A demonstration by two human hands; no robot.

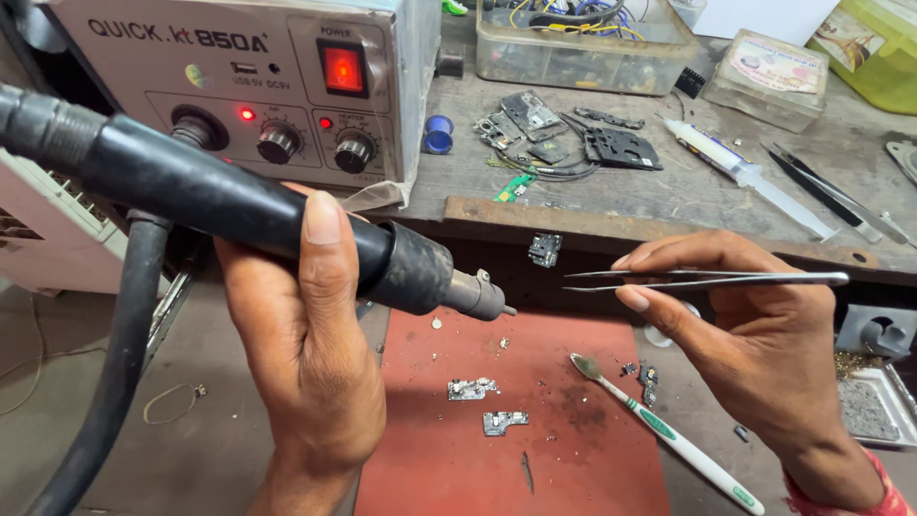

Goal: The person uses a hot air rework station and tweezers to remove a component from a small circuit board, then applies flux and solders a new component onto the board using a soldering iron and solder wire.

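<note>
Gripping a black hot-air wand [239, 205] around its thick handle, the left hand [306, 373] has its fingers [322, 250] clamped over the barrel, the metal nozzle [478, 294] pointing right and slightly down above a red mat [573, 459]. The wand looks stiff and fairly heavy for one hand, and its thick hose [105, 392] hangs down at the left and probably drags on it; the nozzle is likely hot, so the black handle is the safe place to hold.

The right hand [764, 344] holds slim metal tweezers [707, 279], fingers pinched together on their middle, tips pointing left toward the nozzle but apart from it. They seem light, springy and a little slippery, best held mid-length as they are.

On the mat lie two small metal circuit pieces [473, 389], thin and surely fragile, with scattered bits near them. A toothbrush [669, 435] lies across the mat's right edge. Behind, on the desk [688, 205], stand a grey heating station [239, 76] with a lit red switch, a clear box of wires [583, 48], phone parts [621, 148], a syringe [745, 172] and spare tweezers [826, 191].
</note>
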